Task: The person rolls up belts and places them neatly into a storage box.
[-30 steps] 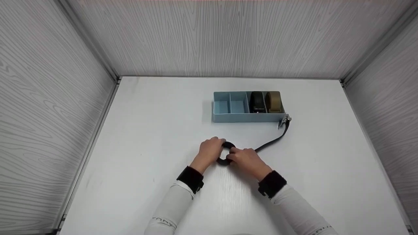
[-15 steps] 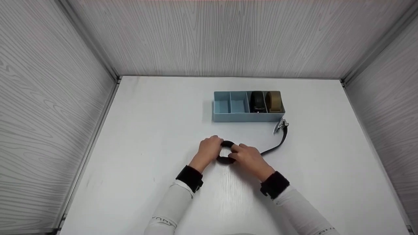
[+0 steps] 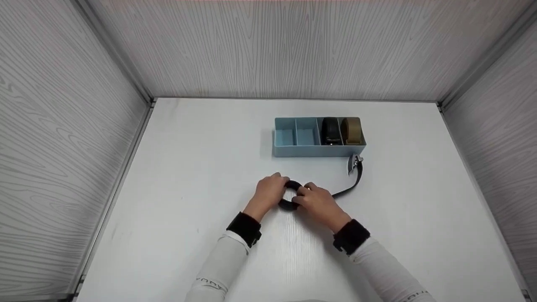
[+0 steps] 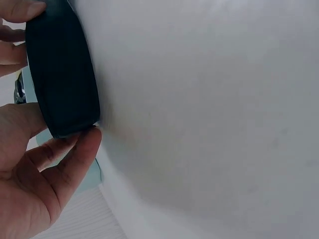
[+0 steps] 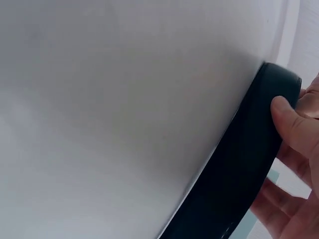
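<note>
A black belt (image 3: 288,205) stands on edge on the white table, wound into a ring between both hands. My left hand (image 3: 269,192) grips the left side of the ring; in the left wrist view its fingers hold the belt band (image 4: 62,74) at the lower edge. On the right side, my right hand (image 3: 319,204) pinches the ring, with the thumb pressed on the outer band (image 5: 234,154) in the right wrist view. From under this hand the belt's loose tail (image 3: 347,191) curves to the silver buckle (image 3: 355,162), lying just before the box.
Behind the hands stands a light blue divided box (image 3: 310,151). Its two right compartments hold a rolled black belt (image 3: 330,130) and a rolled tan belt (image 3: 352,130); the two left ones are bare. Wood-grain panels (image 3: 277,50) enclose the table's back and sides.
The buckle end has slid left and toward the hands, shortening the loose tail. My right hand's fingers have shifted slightly on the ring, while the left hand stays nearly in place.
</note>
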`<state>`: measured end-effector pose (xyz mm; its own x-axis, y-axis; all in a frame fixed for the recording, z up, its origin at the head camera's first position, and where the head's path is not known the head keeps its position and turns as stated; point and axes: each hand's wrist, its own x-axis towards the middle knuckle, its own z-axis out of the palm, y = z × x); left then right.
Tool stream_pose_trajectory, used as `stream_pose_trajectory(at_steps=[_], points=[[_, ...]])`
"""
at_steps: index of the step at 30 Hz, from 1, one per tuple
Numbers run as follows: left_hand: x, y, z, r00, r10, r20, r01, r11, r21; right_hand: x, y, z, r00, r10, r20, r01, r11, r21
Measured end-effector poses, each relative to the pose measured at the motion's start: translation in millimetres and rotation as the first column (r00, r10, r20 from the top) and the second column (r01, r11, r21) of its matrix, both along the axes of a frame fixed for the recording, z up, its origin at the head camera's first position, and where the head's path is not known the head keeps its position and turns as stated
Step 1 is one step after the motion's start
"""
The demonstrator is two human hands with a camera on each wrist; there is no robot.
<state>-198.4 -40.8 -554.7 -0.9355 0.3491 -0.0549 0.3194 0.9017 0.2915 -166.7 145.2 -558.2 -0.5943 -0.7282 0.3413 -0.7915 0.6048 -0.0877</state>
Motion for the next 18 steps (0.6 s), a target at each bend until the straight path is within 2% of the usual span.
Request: stream_pose_trajectory(at_steps=[4, 7, 13, 18], points=[[3.4, 0.9, 0.2, 0.996, 0.087, 0.031, -0.088, 0.996, 0.026, 1.8, -4.6, -2.2, 0.998, -0.047, -0.037, 0.047, 0.999, -0.004], [3.9, 0.7, 1.2, 0.994, 0.106, 0.032, -0.107, 0.994, 0.037, 2.1, -4.6, -2.4, 0.999, -0.040, -0.015, 0.040, 0.999, -0.006], [1.6, -1.0, 3.4, 0.998, 0.054, 0.035, -0.054, 0.998, 0.010, 0.7, 3.5, 0.9, 0.990, 0.056, 0.132, -0.051, 0.998, -0.039], [1.4, -1.3, 3.3, 0.999, 0.014, 0.047, -0.015, 1.000, 0.002, 1.3, 1.3, 2.0, 0.992, 0.063, 0.113, -0.060, 0.998, -0.029]])
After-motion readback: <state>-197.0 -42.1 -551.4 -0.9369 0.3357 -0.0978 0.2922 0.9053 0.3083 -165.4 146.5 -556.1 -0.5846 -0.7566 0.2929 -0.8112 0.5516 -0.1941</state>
